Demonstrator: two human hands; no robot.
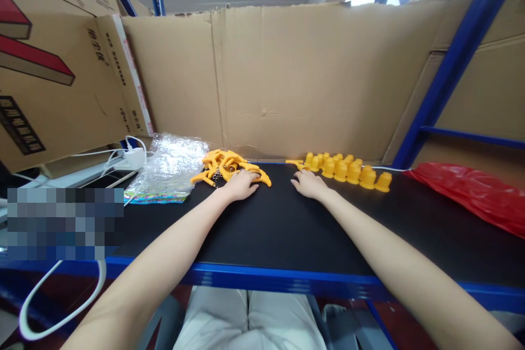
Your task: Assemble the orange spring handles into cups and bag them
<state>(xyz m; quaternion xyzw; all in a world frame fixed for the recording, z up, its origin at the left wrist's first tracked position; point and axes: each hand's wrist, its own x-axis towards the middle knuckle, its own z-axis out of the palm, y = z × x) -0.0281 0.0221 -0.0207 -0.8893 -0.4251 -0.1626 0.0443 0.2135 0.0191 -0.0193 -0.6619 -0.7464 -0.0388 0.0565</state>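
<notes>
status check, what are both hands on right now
Left hand palm down on orange pieces, grip unclear. Right hand open, flat by yellow caps. Clear bag, red bag off to the sides.

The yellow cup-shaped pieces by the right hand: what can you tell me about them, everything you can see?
The yellow cup-shaped pieces look like glossy moulded plastic, each a rounded cap widening at its base. A dozen or so stand upright, crowded in a loose row on the black bench top, close to the cardboard wall. The right hand lies palm down at the row's left end; whether it touches them is unclear.
</notes>
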